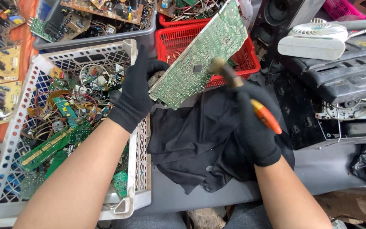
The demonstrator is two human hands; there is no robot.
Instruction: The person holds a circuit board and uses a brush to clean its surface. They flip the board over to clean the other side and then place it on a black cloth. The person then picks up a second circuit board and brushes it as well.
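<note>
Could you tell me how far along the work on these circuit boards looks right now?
Done: the white basket already holds loose wires and board pieces. In hand: the left hand holds a green circuit board up, and the right hand holds an orange-handled tool against it. Left: whole boards fill the grey bin.

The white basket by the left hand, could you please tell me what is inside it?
The white basket holds green circuit boards, tangled wires and small parts. The left hand and forearm cover part of it; its bottom is hidden.

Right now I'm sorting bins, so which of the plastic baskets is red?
The red basket behind the held circuit board; the big white basket and grey bin sit left of it.
</note>
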